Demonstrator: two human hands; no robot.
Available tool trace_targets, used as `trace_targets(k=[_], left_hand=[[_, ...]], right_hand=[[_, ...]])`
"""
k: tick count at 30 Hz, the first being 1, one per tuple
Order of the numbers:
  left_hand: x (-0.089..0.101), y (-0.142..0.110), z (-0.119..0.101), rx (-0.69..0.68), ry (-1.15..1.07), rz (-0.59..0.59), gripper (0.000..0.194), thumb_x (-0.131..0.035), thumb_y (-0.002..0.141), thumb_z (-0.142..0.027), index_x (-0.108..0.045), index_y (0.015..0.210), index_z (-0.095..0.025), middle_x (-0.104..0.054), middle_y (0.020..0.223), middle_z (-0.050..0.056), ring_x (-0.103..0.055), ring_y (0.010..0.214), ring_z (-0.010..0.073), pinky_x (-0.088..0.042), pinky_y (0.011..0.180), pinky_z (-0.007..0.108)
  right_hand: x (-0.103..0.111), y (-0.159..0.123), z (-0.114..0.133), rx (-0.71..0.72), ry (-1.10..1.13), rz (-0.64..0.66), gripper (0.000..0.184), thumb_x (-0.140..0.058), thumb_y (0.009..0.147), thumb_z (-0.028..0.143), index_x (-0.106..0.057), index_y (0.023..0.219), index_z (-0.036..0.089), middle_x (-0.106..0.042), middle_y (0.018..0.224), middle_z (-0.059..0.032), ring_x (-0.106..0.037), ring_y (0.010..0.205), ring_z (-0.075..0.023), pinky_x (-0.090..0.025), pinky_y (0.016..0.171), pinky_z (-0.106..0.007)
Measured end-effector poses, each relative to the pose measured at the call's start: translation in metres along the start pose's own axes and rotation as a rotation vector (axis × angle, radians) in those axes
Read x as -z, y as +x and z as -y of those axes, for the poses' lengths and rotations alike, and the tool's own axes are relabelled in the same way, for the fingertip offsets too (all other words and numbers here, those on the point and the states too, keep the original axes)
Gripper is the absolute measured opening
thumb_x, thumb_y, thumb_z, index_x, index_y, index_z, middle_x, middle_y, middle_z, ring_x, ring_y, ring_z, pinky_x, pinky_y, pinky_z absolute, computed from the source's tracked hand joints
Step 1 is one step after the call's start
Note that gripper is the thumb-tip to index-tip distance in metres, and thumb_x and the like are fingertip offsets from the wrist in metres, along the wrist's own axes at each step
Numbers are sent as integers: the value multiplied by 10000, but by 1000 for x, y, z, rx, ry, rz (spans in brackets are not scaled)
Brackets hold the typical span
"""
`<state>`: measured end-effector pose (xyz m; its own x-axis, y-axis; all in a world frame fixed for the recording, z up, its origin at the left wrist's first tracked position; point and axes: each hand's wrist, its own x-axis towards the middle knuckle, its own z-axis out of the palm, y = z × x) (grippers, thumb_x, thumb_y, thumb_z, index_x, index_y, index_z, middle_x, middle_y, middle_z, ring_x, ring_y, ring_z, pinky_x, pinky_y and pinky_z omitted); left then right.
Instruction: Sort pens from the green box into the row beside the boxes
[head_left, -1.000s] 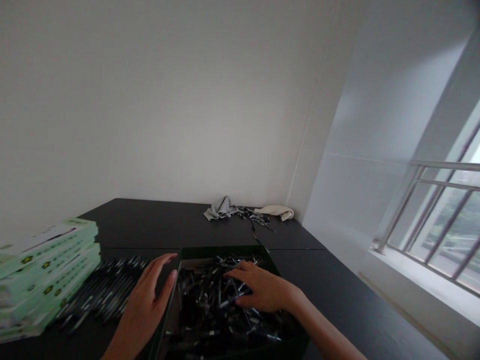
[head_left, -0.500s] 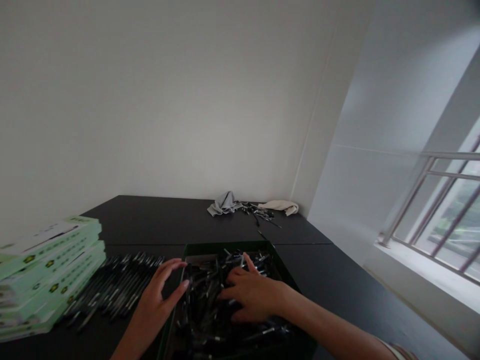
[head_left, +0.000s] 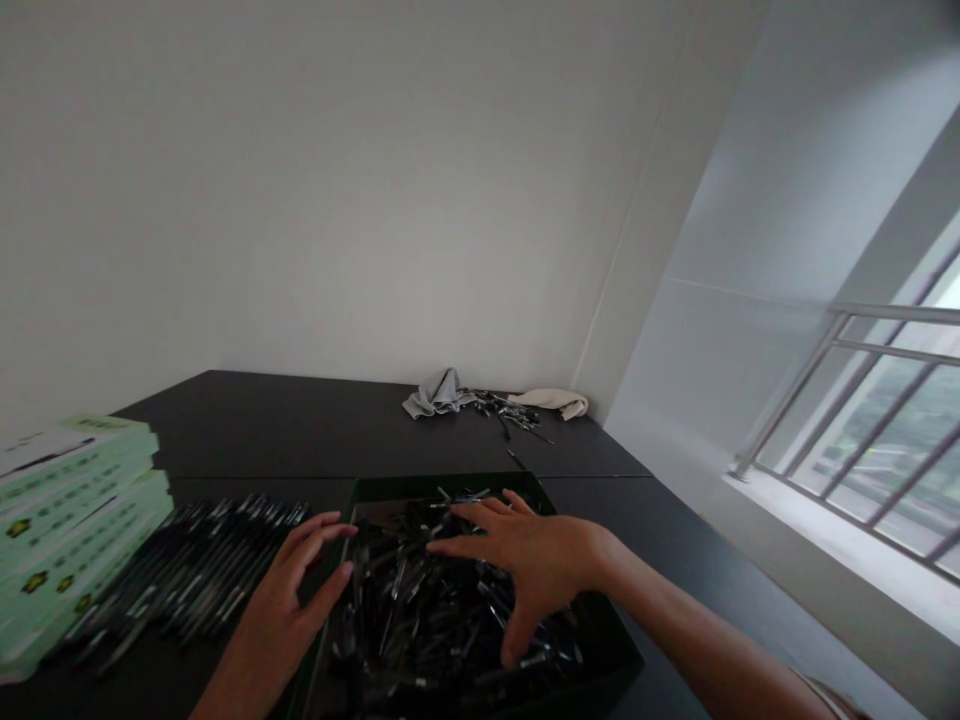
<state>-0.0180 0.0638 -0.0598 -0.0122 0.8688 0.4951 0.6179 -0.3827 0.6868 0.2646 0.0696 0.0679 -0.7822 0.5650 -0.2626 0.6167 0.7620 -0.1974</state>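
A dark green box [head_left: 600, 640] in front of me holds a jumble of black pens [head_left: 420, 590] with clear and silvery parts. Over the right side of the pile spreads my right hand [head_left: 536, 560], its fingers apart and nothing visibly gripped; whether the fingertips touch the pens I cannot tell. My left hand [head_left: 300, 590] is at the box's left rim, thumb and fingers apart, with nothing seen between them. Just left of that hand, a row of similar black pens [head_left: 202, 560] lies side by side on the black table [head_left: 285, 425].
Pale green boxes [head_left: 82, 530] are stacked at the left. Toward the back lie a grey cloth [head_left: 437, 393], a small heap of loose pens [head_left: 506, 408] and a cream cloth [head_left: 551, 400]. A wall stands behind; a metal railing [head_left: 832, 340] crosses the window at right.
My right hand has lifted slightly and its fingers have spread out over the pens. My left hand keeps its place by the rim. The whole view has shifted a little.
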Motion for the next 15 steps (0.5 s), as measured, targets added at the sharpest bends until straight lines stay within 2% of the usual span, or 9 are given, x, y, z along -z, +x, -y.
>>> trace_targets(k=[4,6,9,12,15], left_hand=[[1,1,-3,4,15,-10,271,-499,795,-433,-615,998,-295,-539,1204,30,-519,1157,252,-393,1016,444],[1,1,-4,3,23,-7,270,-490,799,-434,-615,995,-297,-544,1204,25,-521,1159,252,-401,1012,443],[1,2,-4,3,30,11,273,-483,804,-432,-611,1006,-301,-546,1206,22,-523,1159,245,-406,1008,440],[1,0,-3,11,35,21,275,-470,817,-429,-605,1021,-302,-538,1218,25,-521,1160,238,-398,1014,444],[1,-2,-3,25,33,23,285,-458,824,-435,-602,1025,-294,-532,1234,31,-515,1167,241,-391,1018,453]], right_hand=[[-25,17,19,104,-126,67,1010,-777,551,419,-275,1420,303,-326,1422,-202,-318,1279,-410,-186,977,-662],[-37,28,30,85,-220,46,921,-779,554,411,-380,1373,275,-389,1370,-215,-366,1243,-407,-219,975,-644],[-43,41,37,45,-305,14,758,-764,567,444,-522,1254,236,-511,1241,-189,-476,1136,-368,-338,940,-552],[-38,53,27,-13,-333,-61,551,-696,628,490,-626,1082,185,-606,1076,-152,-559,992,-320,-424,845,-462],[-32,62,5,-88,-318,-123,400,-637,691,474,-673,958,177,-650,930,-110,-590,903,-282,-436,801,-413]])
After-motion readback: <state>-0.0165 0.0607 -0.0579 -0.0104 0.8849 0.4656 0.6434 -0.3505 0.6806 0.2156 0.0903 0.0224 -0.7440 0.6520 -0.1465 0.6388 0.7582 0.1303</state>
